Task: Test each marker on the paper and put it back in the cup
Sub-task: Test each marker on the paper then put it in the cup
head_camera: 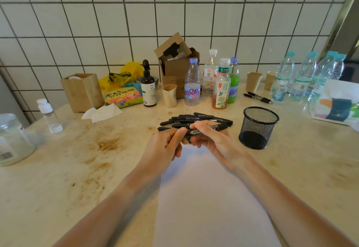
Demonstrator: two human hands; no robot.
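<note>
Two bare hands meet at the centre of the frame over a white sheet of paper [209,198] that runs from there down to the bottom edge. The left hand [165,145] and the right hand [215,141] share one black marker with a white label [202,130], held level: the left fingers curl round its left end, the right thumb and fingers pinch the barrel further right, so each grip is clenched on that marker. Just behind the hands, a loose heap of black markers [196,120] lies on the stained cream stone bench [77,169]. Right of centre stands a black wire-mesh cup [259,128], upright, near the heap but apart from it; no marker shows above its rim.

Across the upper middle, against the white tiled wall [116,23], stand a brown cardboard box [174,66], several clear plastic bottles [192,83], a dark pump bottle [148,89] and a wooden box [82,91]. Two black pens [258,97] lie at the right. At the left edge sits a clear jar [13,139].
</note>
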